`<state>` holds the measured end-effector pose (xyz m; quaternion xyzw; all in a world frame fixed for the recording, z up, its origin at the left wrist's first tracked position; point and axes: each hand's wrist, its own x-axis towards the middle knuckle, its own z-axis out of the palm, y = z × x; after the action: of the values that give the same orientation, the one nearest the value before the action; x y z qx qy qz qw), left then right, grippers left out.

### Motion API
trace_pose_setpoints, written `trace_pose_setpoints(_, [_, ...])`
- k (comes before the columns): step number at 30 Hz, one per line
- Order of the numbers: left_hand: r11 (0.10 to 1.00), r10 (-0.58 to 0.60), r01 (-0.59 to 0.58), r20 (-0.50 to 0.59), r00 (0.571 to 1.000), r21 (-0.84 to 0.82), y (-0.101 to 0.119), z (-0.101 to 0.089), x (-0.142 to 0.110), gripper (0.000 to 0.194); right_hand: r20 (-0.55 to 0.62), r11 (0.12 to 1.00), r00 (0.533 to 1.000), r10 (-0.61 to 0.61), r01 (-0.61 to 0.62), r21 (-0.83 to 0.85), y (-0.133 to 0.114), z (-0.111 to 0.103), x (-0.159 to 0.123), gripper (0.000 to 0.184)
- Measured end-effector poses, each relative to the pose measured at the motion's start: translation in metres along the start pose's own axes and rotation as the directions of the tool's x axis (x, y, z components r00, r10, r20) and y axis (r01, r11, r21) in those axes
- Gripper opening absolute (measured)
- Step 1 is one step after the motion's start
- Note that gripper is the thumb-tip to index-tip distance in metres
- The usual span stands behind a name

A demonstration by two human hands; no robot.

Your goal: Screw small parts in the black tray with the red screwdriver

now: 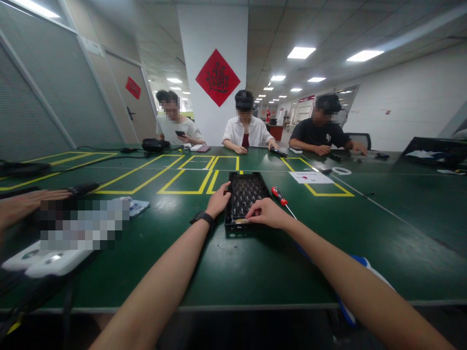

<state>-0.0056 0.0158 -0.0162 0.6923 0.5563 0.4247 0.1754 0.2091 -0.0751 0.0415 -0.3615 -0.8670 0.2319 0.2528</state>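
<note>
A black open case [228,214] lies on the green table in front of me, with rows of small shiny pieces inside. My left hand [219,200], with a dark band on its wrist, grips the case's left wall. Over the near right part of the case, my right hand [268,213] has its fingertips pinched together low inside the near end. A small yellowish piece [240,221] lies by those fingertips; whether they hold it I cannot tell. Just right of the case is a screwdriver [279,195] with a red and black handle, its shaft partly behind my right forearm.
A white sheet [311,177] and a white ring [341,171] lie farther right. White devices [62,260] with cables are at left, beside another person's arm [32,204]. A blue and white object [365,265] sits under my right forearm. Three people sit across the table.
</note>
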Motion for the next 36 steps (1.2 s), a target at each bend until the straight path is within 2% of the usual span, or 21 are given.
trace_pose_setpoints(4, [1.0,0.02,-0.019,0.004,1.0,-0.008,0.0,-0.0004,-0.0004,0.053,0.018,0.999,1.0,-0.002,0.001,0.034,0.0015,0.0002,0.0002,0.023])
trace_pose_setpoints(10, [1.0,-0.025,0.025,-0.014,1.0,0.011,-0.0027,0.0014,0.0023,0.05,0.029,0.999,1.0,-0.009,0.007,0.047,0.0009,-0.001,-0.0004,0.023])
trace_pose_setpoints(15, [0.998,0.061,-0.062,0.006,0.998,0.033,-0.0008,-0.0003,0.0012,0.041,0.051,0.999,0.999,0.005,-0.007,0.053,-0.002,-0.0012,-0.001,0.024])
trace_pose_setpoints(23, [0.996,0.052,-0.053,0.012,0.999,0.069,0.0029,-0.0009,0.0008,0.042,0.068,0.999,0.997,-0.025,0.022,0.041,-0.0002,-0.0007,0.0011,0.034])
trace_pose_setpoints(28, [0.997,0.037,-0.037,0.01,0.999,0.074,0.0037,-0.0006,0.0008,0.042,0.005,0.998,0.998,-0.061,0.061,-0.009,0.0016,0.0035,0.0018,0.024])
trace_pose_setpoints(36, [0.995,-0.012,0.013,-0.009,1.0,0.102,0.0026,0.0008,0.0009,0.044,0.006,0.993,0.999,-0.032,0.033,-0.117,-0.0012,0.005,0.0014,0.023])
